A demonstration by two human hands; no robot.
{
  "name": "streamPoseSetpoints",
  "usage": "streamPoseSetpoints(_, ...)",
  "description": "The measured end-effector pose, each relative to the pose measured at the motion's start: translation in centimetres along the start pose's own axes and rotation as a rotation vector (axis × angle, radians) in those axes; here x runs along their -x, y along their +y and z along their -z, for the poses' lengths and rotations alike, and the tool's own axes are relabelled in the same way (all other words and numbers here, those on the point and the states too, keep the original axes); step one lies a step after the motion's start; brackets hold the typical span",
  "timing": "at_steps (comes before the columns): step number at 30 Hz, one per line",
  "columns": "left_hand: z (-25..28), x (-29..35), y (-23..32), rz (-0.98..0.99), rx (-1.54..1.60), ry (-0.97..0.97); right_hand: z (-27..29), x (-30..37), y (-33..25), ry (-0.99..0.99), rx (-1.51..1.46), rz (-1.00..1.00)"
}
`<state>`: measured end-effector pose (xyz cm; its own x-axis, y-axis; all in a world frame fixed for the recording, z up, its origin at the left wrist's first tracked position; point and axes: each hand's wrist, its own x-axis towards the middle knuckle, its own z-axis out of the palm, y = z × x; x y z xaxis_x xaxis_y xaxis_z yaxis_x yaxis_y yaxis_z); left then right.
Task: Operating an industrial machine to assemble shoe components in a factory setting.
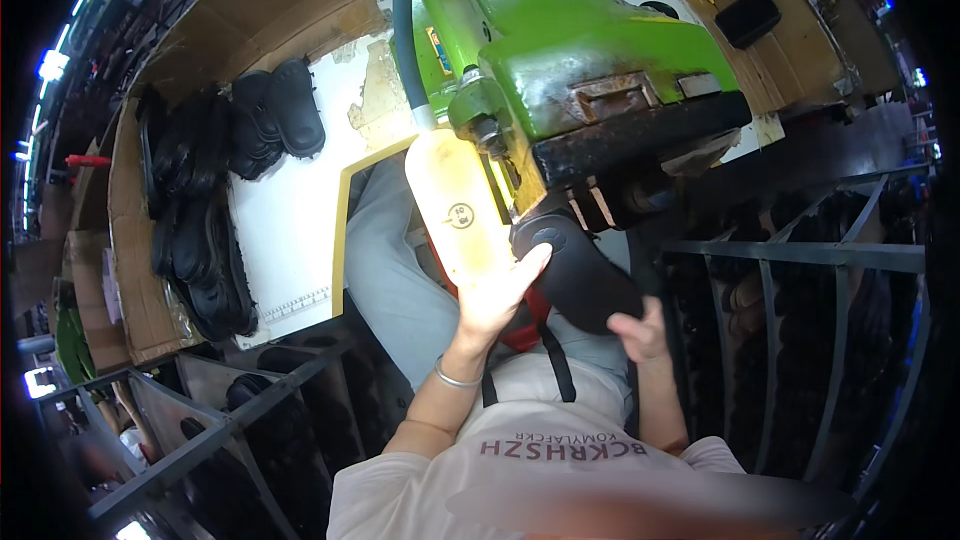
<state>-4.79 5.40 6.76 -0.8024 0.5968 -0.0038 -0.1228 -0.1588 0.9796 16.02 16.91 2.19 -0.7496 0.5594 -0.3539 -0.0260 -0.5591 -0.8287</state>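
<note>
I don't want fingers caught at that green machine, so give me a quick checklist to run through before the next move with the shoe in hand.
1. Left hand has a firm hold on the pale last: ok, palm and fingers lie against it.
2. Right hand supports the black sole: ok, it grips the lower end.
3. Fingers away from the machine head: cannot tell, the left fingertips sit close under it.
4. Sole seated squarely on the last: cannot tell, the joint is hidden.
5. Blue hose out of the hands' way: ok, it runs above them.
</note>
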Motion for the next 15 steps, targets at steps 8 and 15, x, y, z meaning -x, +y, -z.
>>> streamPoseSetpoints(8, -0.7, -0.8, 0.2, 0.057, 0.031, -0.06, -1.1, -7.9, -8.1, 0.147, -0.094, 0.348)
streamPoseSetpoints(15, 3.2, -1.1, -0.1, -0.068, 0.029, -0.107, -3.6, -11.8, -7.5, -0.047, -0.226, 0.42)
